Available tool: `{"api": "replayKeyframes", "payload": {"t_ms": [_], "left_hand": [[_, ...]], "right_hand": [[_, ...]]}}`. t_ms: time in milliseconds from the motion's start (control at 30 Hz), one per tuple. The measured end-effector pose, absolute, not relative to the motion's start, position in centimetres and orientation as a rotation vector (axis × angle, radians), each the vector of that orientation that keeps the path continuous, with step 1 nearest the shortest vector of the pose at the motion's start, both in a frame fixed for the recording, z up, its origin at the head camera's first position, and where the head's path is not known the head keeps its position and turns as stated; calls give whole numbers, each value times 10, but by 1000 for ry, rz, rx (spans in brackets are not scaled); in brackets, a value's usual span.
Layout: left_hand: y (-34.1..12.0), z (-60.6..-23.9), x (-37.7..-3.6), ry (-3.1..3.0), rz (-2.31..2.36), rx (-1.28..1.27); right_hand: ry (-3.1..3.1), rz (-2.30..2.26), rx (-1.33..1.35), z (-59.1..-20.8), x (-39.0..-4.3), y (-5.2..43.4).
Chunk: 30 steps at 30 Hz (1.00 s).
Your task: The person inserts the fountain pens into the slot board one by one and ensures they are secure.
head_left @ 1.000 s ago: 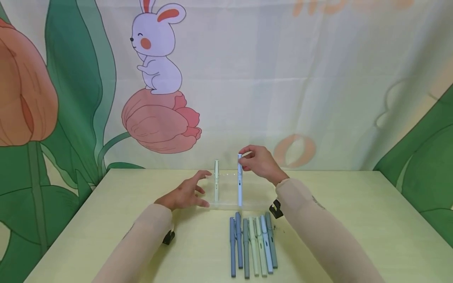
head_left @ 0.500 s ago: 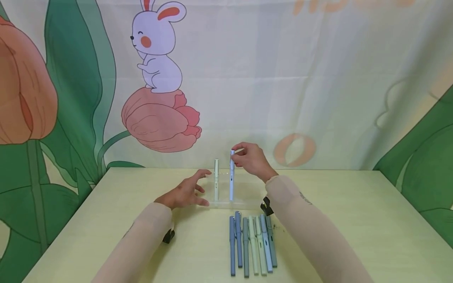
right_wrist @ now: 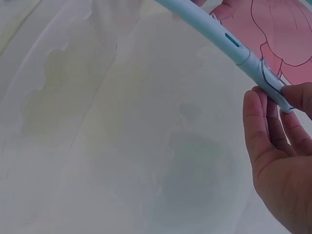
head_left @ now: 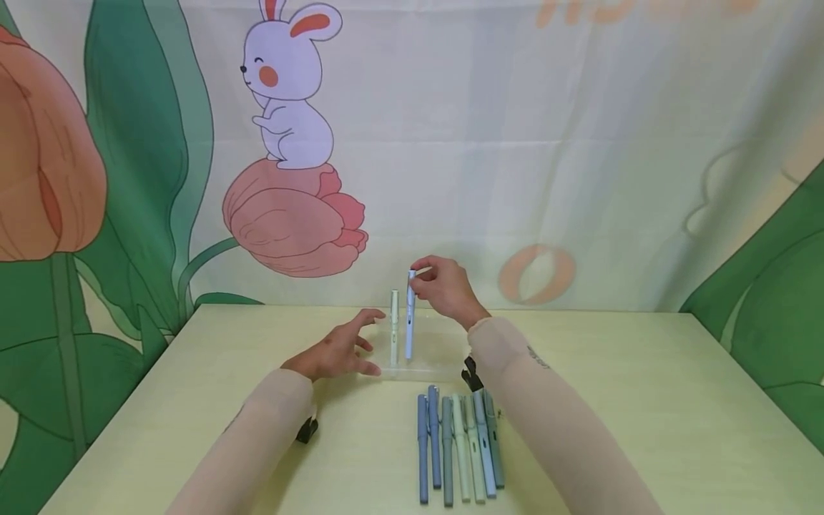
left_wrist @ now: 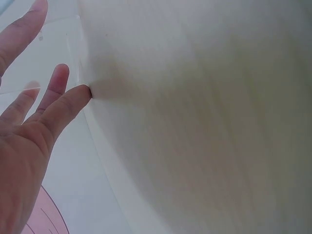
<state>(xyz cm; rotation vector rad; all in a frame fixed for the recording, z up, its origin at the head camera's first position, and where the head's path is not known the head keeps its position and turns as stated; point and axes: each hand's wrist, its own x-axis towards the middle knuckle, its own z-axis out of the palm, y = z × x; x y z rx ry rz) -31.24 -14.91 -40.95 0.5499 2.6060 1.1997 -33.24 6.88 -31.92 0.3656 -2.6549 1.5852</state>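
A pale blue fountain pen [head_left: 409, 325] stands nearly upright, pinched near its capped top end by my right hand [head_left: 448, 290]. In the right wrist view the fingertips and thumb grip this pen [right_wrist: 253, 68] by its cap and clip. Just left of it, a pale whitish-green pen [head_left: 394, 329] stands upright in a clear acrylic pen stand [head_left: 438, 373]. At the stand's left end is my left hand [head_left: 337, 350], its fingers spread along the side. The left wrist view shows those fingers [left_wrist: 68, 107] extended at the clear plastic's edge.
In front of the stand, several capped pens [head_left: 448, 450] in blue, grey-green, pale green and light blue lie side by side on the pale yellow table [head_left: 212, 379]. A printed curtain [head_left: 412, 143] with a rabbit and tulips hangs behind the table.
My right hand has carried the pale blue pen leftward along the stand and slightly up, close beside the whitish-green pen. The left hand has stayed in place.
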Motion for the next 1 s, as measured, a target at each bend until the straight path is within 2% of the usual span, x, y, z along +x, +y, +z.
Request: {"api": "replayKeyframes", "payload": {"t_ms": [1000], "left_hand": [[-148, -408, -315, 2607, 1190, 569]], "right_hand": [[-2714, 1546, 372, -338, -339, 67]]}}
